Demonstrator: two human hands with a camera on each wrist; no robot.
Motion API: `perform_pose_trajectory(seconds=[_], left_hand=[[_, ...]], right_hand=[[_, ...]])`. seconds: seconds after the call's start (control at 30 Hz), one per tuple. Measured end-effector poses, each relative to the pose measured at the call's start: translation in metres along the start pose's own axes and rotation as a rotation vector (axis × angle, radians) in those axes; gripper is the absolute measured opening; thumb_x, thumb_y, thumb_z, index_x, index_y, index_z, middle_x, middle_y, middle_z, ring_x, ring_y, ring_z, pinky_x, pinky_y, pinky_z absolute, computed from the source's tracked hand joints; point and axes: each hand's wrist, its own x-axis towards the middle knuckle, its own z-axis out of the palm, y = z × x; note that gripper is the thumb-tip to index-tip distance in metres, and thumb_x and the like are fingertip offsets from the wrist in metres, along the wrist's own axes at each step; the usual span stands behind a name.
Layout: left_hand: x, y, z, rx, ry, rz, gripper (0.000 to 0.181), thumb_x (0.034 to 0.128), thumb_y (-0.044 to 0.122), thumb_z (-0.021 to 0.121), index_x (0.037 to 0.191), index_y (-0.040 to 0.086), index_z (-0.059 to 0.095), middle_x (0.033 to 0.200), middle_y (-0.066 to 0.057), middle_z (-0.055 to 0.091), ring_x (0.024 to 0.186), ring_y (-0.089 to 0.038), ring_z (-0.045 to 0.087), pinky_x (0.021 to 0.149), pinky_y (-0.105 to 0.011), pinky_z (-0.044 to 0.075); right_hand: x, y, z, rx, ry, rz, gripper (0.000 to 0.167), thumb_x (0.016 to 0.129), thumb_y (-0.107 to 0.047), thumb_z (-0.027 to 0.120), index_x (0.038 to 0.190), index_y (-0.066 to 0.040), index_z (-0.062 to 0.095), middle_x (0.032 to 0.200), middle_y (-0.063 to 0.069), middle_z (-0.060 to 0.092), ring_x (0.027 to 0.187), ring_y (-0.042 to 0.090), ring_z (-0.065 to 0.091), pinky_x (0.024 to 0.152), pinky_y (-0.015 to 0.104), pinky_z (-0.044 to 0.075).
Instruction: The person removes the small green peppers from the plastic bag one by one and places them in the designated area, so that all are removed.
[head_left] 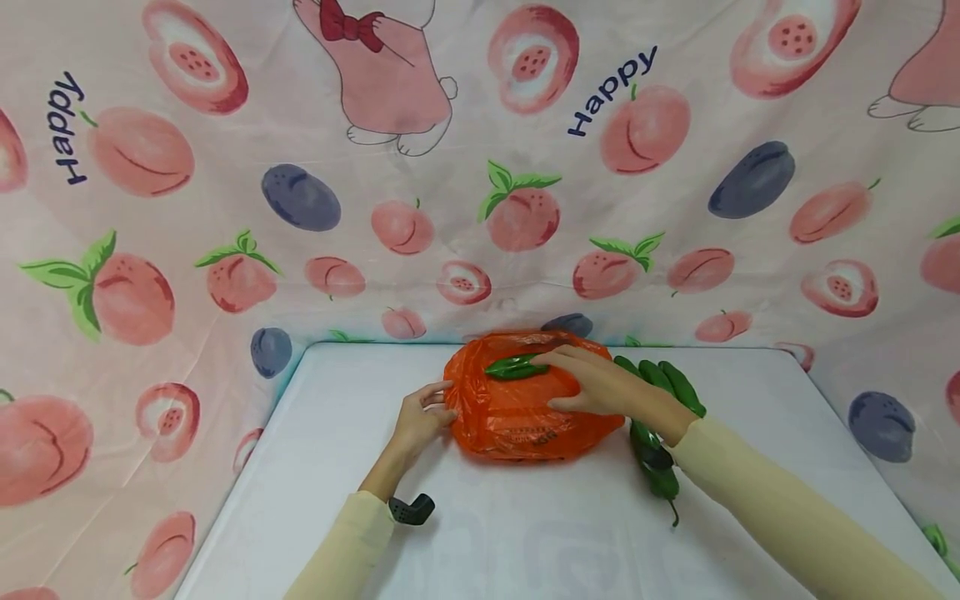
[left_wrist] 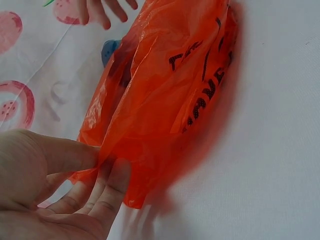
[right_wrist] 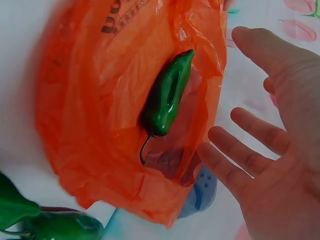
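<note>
An orange plastic bag (head_left: 525, 417) with dark print lies on the white table. My left hand (head_left: 420, 421) is at its left end, and in the left wrist view the thumb and fingers pinch the bag's edge (left_wrist: 112, 155). One glossy green pepper (right_wrist: 167, 97), stem attached, rests against the orange plastic; whether it is inside the bag's mouth I cannot tell. Over the bag's right part, my right hand (head_left: 588, 383) has its fingers spread and relaxed. The right wrist view shows a gap between that hand (right_wrist: 280, 145) and the pepper, with nothing in its grasp.
Several more green peppers (head_left: 662, 483) lie right of the bag, partly covered by the right forearm. A white table (head_left: 337, 375) meets a fruit-print cloth (head_left: 420, 192) at the back and sides. A small black device (head_left: 411, 509) is at the left wrist.
</note>
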Motion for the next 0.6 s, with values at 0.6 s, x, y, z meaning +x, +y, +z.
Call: perform_pose_trajectory(seconds=[0.6], left_hand=[[0.002,0.002,0.002,-0.039,-0.006,-0.01,0.053,0.0893,-0.011,0.069,0.14,0.003,0.061,0.119,-0.021,0.059,0.081,-0.015,0.067,0.074,-0.034,0.061]], right_hand=[[0.058,0.012,0.022,-0.024,-0.112,0.028,0.067,0.091,-0.026,0.081,0.15,-0.013,0.052,0.155,0.009,0.048,0.147,0.036,0.035,0.116,0.058,0.035]])
